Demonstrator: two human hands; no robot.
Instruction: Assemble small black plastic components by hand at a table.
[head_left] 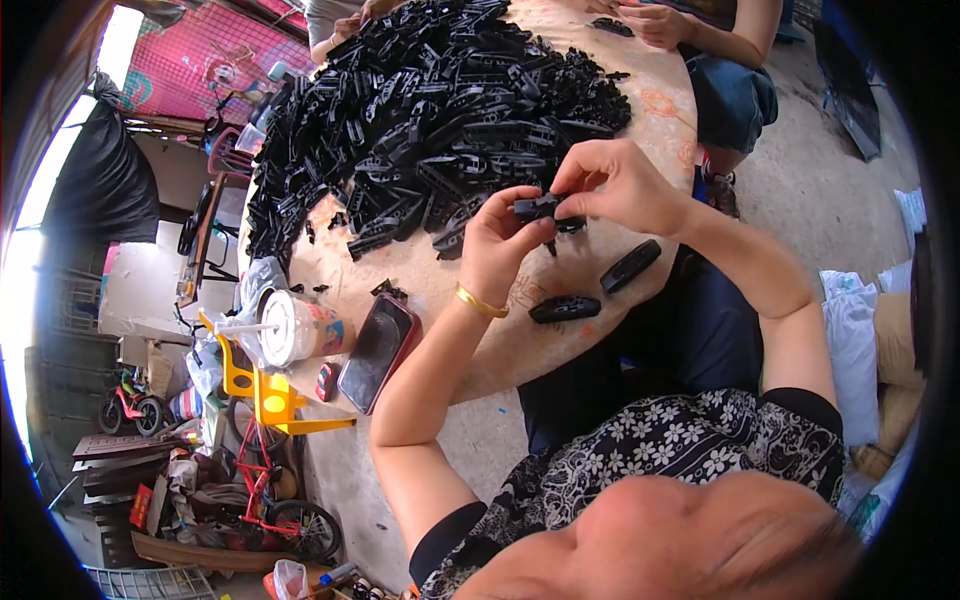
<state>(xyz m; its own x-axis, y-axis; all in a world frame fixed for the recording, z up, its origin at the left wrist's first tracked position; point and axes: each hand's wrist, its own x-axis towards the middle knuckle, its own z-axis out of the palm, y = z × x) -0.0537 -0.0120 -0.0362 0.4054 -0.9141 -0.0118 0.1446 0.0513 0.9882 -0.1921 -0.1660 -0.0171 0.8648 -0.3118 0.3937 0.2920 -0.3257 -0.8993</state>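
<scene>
Over the table's near side, my left hand (497, 243), with a gold bangle at the wrist, pinches a small black plastic part (535, 208) between thumb and fingers. My right hand (622, 186) closes its thumb and fingertips on the same part from the right. The fingers cover some of it, so its exact kind is unclear. Below my hands lie two longer oval black plastic pieces, one nearer (565, 309) and another to its right (631, 265). A big heap of similar black parts (430, 120) spreads just beyond my hands.
Left of my forearm are a phone (378, 350), a lidded drink cup with a straw (290, 328) and a small red-and-black object (326, 382). A yellow plastic stool (270, 395) stands by the table edge (480, 385). Two other people's hands work across the table, including one pair (655, 22) at far right.
</scene>
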